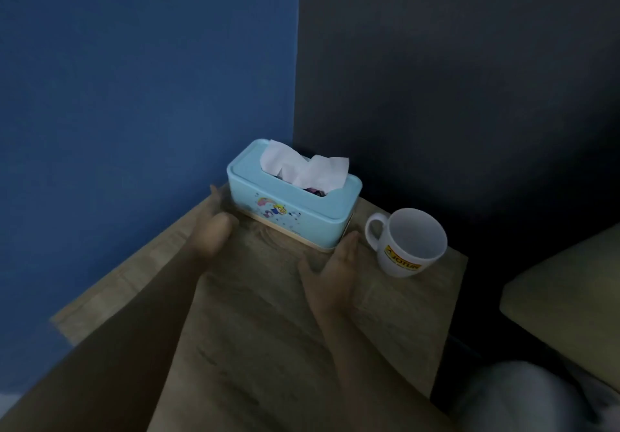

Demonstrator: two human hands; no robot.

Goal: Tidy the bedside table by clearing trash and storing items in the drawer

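Observation:
A light blue tissue box (295, 201) with a cartoon print and white tissue poking out of its slot stands at the back corner of the wooden bedside table (268, 331). My left hand (213, 230) sits at the box's left end, fingers apart, blurred, and I cannot tell whether it touches the box. My right hand (335, 268) lies open at the box's front right corner, fingertips close to its base. A white mug (407, 242) with a yellow logo stands upright to the right of the box. No drawer shows in this view.
A blue wall (134, 96) runs along the table's left and a dark wall (453, 79) stands behind it. A pale cushion or mattress edge (563, 290) lies to the right, past a dark gap. Light fabric (523, 398) shows at the bottom right.

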